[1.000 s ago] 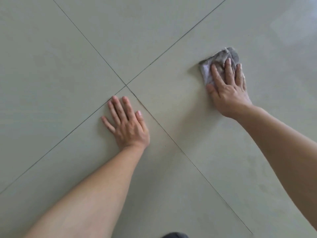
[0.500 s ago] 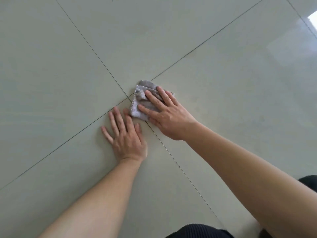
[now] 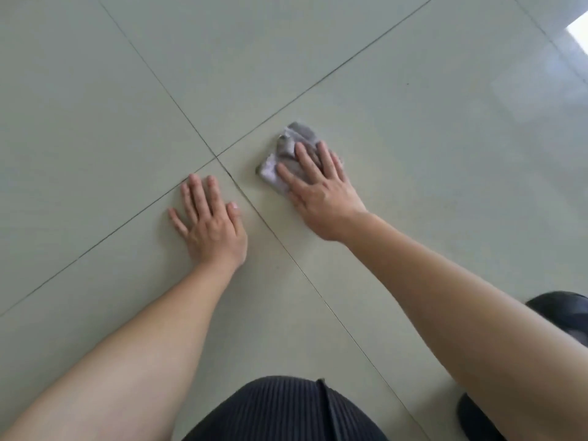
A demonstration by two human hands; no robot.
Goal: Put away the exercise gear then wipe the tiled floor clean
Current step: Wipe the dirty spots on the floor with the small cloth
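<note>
A crumpled grey cloth lies on the pale green tiled floor, just right of where four tiles meet. My right hand presses flat on the cloth, fingers spread over it and covering its near half. My left hand rests palm down on the tile to the left of the diagonal grout line, fingers apart and holding nothing. No exercise gear is in view.
Dark grout lines cross at a joint between my hands. My dark ribbed clothing fills the bottom centre, and a dark shape shows at the right edge. A bright glare lies at the top right.
My right hand swept the cloth from the far right to the tile joint, and has now slid it back a little to the right. The left hand stays planted.
</note>
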